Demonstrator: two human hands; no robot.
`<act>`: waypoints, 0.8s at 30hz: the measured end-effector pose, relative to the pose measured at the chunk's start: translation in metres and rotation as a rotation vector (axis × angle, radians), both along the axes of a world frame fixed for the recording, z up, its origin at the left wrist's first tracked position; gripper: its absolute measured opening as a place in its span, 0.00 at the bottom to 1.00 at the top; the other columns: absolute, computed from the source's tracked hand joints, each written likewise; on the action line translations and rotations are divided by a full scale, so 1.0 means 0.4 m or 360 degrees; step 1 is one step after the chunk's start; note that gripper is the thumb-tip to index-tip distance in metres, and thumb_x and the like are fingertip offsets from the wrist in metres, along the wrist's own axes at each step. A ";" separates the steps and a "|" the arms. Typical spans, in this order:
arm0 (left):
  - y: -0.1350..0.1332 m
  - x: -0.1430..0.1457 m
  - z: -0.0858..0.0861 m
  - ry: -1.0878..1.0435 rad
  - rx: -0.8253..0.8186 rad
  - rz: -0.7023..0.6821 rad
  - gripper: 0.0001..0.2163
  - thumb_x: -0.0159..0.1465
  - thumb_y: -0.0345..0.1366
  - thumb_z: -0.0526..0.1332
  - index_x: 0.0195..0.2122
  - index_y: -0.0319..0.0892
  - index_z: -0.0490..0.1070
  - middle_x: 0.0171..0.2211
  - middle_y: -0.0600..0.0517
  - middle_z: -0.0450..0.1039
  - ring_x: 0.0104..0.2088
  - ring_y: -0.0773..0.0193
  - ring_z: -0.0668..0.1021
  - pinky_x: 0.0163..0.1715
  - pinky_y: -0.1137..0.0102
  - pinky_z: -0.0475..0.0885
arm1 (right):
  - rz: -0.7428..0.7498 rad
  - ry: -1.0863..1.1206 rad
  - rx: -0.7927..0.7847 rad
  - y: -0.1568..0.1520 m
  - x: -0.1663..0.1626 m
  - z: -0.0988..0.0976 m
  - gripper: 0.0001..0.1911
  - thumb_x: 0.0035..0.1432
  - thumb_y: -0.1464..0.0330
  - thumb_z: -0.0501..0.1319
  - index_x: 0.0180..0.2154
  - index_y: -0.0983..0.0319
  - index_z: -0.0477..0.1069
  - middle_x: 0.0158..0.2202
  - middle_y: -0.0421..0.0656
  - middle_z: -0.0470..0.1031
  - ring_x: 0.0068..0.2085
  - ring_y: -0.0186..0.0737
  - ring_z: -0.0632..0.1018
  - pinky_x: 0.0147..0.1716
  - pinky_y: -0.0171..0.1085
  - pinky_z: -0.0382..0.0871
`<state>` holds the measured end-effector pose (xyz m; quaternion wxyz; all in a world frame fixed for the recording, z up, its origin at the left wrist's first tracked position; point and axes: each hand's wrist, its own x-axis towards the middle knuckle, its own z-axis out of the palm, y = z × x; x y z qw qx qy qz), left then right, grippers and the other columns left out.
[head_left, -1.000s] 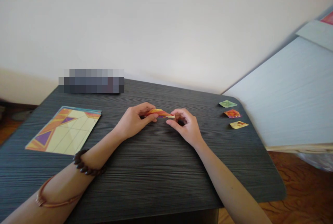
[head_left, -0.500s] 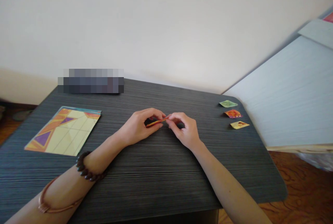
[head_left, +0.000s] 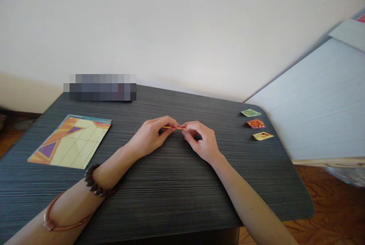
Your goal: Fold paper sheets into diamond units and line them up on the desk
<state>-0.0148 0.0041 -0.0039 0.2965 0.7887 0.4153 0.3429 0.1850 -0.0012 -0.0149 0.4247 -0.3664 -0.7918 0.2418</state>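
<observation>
Over the middle of the dark table, a narrow piece of orange and yellow folded paper [head_left: 172,127] is seen almost edge-on. My left hand [head_left: 152,135] pinches its left part between thumb and fingers. The thumb and index finger of my right hand [head_left: 201,138] are closed on its right end. Most of the paper is hidden by my fingers, so its full shape does not show. My two hands are close together, fingertips nearly touching.
A stack of patterned paper sheets [head_left: 78,142] lies at the left of the table [head_left: 159,199]. Near the right edge sit three small folded papers: green [head_left: 251,113], orange-red [head_left: 256,124] and yellow [head_left: 262,136]. A blurred-out object [head_left: 99,87] stands at the back left, by the wall.
The folded paper has tipped from a slant to nearly level, and less of its face shows. My left fingers have shifted slightly up; my right hand stays about where it was.
</observation>
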 end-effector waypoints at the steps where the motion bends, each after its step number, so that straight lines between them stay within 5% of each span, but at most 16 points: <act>1: 0.000 0.001 0.000 0.0005 0.0010 -0.0003 0.06 0.63 0.30 0.54 0.39 0.43 0.69 0.40 0.52 0.75 0.40 0.65 0.76 0.42 0.70 0.71 | 0.0004 0.0000 0.0005 0.000 -0.001 0.000 0.03 0.58 0.72 0.57 0.35 0.59 0.67 0.39 0.41 0.75 0.28 0.29 0.74 0.29 0.32 0.72; 24: 0.000 0.001 -0.005 -0.0012 0.0011 -0.0078 0.07 0.63 0.30 0.54 0.40 0.43 0.69 0.41 0.51 0.74 0.40 0.66 0.76 0.41 0.71 0.72 | -0.0076 0.0014 -0.0165 -0.004 -0.004 0.003 0.05 0.56 0.71 0.59 0.37 0.59 0.66 0.42 0.42 0.73 0.25 0.26 0.72 0.25 0.31 0.71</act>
